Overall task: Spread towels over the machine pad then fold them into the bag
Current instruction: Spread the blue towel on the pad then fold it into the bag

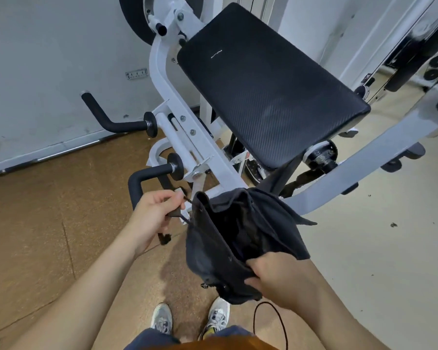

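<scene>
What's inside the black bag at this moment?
The bag is open at the top; only dark fabric folds show inside, towel or lining I cannot tell. Its bottom is hidden by its walls and the right hand.

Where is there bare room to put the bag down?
The whole pad is bare, from frame to its right edge. Brown floor left of the handles is also free. Crowded: under the pad, among frame and handles, by the bag.
</scene>
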Demonstrator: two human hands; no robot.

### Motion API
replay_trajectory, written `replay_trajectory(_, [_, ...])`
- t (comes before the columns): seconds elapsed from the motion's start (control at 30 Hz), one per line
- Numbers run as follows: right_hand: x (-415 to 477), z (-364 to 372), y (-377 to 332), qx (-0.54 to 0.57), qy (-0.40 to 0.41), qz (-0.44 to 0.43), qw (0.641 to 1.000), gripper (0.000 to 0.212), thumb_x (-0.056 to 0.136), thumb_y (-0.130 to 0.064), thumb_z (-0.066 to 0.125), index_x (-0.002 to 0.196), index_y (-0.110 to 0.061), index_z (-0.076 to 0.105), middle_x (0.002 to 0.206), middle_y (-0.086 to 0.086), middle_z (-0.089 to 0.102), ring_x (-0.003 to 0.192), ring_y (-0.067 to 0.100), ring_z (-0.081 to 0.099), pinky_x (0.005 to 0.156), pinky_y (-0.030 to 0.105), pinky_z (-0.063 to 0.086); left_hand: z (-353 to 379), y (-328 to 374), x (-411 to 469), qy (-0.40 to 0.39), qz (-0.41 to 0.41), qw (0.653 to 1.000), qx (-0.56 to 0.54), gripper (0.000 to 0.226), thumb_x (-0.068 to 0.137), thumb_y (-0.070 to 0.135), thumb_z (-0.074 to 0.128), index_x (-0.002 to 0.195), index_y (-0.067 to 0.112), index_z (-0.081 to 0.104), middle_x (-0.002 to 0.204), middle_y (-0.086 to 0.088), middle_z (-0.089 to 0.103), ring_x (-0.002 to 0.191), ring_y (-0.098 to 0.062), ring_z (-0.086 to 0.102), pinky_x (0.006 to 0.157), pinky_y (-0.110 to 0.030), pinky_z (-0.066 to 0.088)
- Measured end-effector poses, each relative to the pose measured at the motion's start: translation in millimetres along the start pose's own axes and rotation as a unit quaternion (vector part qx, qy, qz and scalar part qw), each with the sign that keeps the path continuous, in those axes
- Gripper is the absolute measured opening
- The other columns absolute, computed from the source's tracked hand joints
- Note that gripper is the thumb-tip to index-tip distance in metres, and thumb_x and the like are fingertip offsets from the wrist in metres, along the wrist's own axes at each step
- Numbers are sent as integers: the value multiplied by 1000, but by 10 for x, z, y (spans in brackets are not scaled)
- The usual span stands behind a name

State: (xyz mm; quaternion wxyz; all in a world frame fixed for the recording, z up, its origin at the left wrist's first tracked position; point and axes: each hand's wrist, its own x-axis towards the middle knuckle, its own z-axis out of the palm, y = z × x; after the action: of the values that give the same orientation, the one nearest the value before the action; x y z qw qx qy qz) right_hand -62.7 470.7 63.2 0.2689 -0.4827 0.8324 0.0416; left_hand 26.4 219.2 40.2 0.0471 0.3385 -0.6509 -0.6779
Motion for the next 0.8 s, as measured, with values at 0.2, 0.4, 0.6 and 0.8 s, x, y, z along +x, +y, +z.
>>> replay_trajectory(0.2, [280, 379, 143, -123, 45, -54, 990, 32, 101, -43, 42, 100, -20, 63, 90, 4, 69, 89, 27, 62, 85, 39, 26, 134, -403, 228, -9, 40, 808, 588, 33, 93, 28, 48, 125, 22, 54, 123, -5, 59, 115, -27, 52, 83, -36, 48])
replay_trajectory(0.4, [316, 539, 142, -155, 152, -64, 974, 51, 45, -47, 91, 42, -24, 45, 35, -11, 37, 43, 10, 42, 65, 33, 18, 1104, 17, 621, -100, 31, 923, 369, 79, 80, 23, 61, 150, 28, 25, 153, 1, 33, 137, -22, 36, 104, -33, 38])
replay_trajectory(0.6, [340, 681, 242, -109, 200, -50, 972, 51, 47, -68, 80, 41, -27, 52, 35, -12, 40, 46, 5, 43, 65, 32, 19, 1239, -65, 1019, -134, 162, 783, 585, 39, 85, 11, 48, 122, 23, 55, 119, -3, 60, 112, -28, 56, 85, -39, 47])
replay_trajectory(0.8, [44, 837, 709, 338, 231, 70, 909, 37, 77, -66, 61, 71, -29, 62, 74, -12, 56, 80, 5, 50, 78, 28, 37, 1114, 11, 1026, -145, 235, 786, 553, 40, 82, 0, 44, 113, 21, 59, 107, -3, 67, 97, -26, 61, 78, -39, 50])
